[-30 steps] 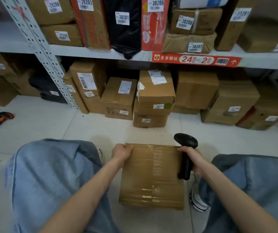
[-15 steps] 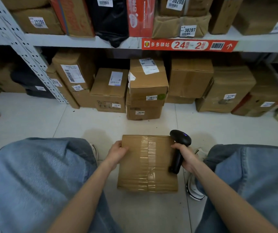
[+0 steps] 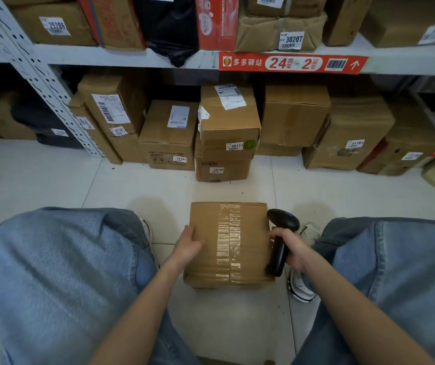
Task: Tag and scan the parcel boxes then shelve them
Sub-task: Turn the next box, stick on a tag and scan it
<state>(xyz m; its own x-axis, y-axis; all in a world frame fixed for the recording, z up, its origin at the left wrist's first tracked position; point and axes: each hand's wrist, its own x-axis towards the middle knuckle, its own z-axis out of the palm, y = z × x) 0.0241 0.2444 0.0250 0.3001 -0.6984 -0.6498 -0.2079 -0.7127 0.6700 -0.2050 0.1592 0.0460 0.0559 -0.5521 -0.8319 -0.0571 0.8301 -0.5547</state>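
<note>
The box (image 3: 228,246) is sitting on the floor (image 3: 137,185) between the person's knees, its taped top facing up and no label showing on that face. So the step in hand is probably finding or turning up a face to tag and scan. To do that well, the box is wanting a firm turn from both sides until a flat, untaped patch or a barcode is facing the camera. Only then should the scanner's head swing round to look squarely at it rather than past the box's far corner.

The left hand (image 3: 187,245) is clasping the box's left edge, with the thumb lying over the top and the fingers running along the side. The right hand (image 3: 291,250) is wrapping round the handle of the scanner (image 3: 281,234) and leaning against the box's right side, so it is doing two jobs at once. That makes a slip likely if the box is tipped fast.

Beyond the box, more boxes (image 3: 227,133) are standing under the shelf (image 3: 132,57) — the place this one is likely going.
</note>
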